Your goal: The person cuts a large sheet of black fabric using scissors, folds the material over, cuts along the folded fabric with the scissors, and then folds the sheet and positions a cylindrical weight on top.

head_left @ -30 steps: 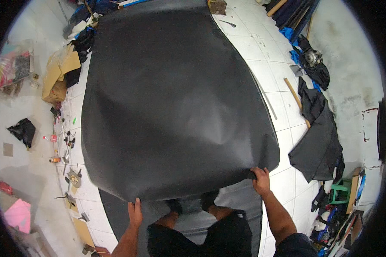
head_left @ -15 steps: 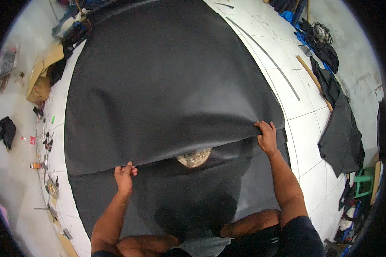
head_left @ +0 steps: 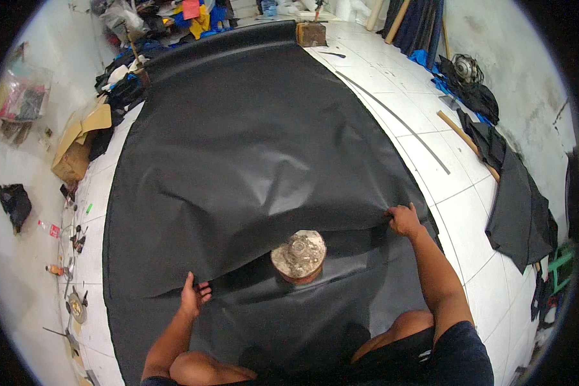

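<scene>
A large black sheet (head_left: pixel 251 148), smooth like coated fabric, stretches away from me, its near edge raised in a low arch. Below that edge lies another black layer (head_left: pixel 264 321). Between my hands a heavy-looking round block (head_left: pixel 299 255), with a pale crusty top and a reddish-brown side, rests on the lower layer just in front of the arch. My right hand (head_left: pixel 404 220) pinches the upper sheet's edge at the right. At the left, my left hand (head_left: pixel 195 297) is at the same edge with its fingers apart, touching the sheet at most.
The sheet's far end forms a roll (head_left: pixel 225 40), beside a brown block (head_left: pixel 311 34). White tiles (head_left: pixel 457 212) border the right side, with a thin dark strip (head_left: pixel 399 122), a wooden stick (head_left: pixel 466 143) and crumpled black fabric (head_left: pixel 518 206). Cardboard (head_left: pixel 77 151) and small tools line the left wall.
The view has tilted up, showing the far roll. More of the round block is uncovered from the sheet's edge. My left hand's fingers have come apart from their pinch; my right hand still grips.
</scene>
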`<state>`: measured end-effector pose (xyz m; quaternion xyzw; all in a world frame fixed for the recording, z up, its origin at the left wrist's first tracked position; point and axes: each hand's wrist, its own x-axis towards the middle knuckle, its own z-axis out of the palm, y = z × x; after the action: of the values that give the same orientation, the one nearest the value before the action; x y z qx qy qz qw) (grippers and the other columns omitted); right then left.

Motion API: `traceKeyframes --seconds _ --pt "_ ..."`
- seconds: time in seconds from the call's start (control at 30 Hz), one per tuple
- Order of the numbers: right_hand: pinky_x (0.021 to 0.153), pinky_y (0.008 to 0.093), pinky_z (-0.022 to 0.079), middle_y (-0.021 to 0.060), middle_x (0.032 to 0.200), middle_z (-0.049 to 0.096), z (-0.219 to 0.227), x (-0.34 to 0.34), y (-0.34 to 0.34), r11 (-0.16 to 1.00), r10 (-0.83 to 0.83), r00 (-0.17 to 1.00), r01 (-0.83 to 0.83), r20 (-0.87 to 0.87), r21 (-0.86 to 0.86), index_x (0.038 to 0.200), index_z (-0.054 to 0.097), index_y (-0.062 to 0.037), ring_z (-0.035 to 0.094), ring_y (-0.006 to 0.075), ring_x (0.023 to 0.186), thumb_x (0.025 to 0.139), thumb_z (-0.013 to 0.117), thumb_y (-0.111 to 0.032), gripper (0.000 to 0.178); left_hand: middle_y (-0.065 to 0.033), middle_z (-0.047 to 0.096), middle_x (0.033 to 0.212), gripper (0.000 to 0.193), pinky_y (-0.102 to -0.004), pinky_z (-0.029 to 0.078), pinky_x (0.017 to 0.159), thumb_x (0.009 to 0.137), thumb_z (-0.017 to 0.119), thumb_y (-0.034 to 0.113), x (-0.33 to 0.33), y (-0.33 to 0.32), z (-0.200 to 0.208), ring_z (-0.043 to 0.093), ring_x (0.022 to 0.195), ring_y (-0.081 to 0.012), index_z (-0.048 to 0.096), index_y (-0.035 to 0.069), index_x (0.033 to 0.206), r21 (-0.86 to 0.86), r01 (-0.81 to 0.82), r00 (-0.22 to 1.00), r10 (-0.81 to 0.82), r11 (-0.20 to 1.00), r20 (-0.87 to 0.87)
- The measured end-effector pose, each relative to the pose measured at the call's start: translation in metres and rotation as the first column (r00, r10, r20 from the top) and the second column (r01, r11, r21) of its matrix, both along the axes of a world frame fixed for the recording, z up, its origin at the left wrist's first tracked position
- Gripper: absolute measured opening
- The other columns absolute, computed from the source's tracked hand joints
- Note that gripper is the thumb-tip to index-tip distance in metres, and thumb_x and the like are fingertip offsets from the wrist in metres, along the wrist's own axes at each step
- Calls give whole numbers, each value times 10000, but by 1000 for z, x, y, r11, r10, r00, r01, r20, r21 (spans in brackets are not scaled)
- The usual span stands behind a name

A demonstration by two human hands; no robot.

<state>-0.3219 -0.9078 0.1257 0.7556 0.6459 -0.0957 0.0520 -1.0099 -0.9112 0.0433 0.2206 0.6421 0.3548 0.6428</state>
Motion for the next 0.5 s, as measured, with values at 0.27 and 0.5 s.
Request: traceKeyframes --seconds 0.27,0.5 --pt "893 438 494 187 1158 616 81 -205 -15 891 450 812 -377 -372 254 1284 526 -77 599 346 1099 826 671 -496 637 -205 550 1220 849 -410 463 872 893 465 674 50 -11 1 561 1069 -319 374 -14 1383 43 -135 974 125 990 187" --pt "703 483 531 184 947 673 39 -246 4 856 509 815 -443 -279 268 1079 527 -81 666 383 859 881 592 -502 470 -154 601 1028 653 -386 468 778 921 492 584 49 -14 -15 588 905 -267 495 5 1222 86 -194 944 162 977 286"
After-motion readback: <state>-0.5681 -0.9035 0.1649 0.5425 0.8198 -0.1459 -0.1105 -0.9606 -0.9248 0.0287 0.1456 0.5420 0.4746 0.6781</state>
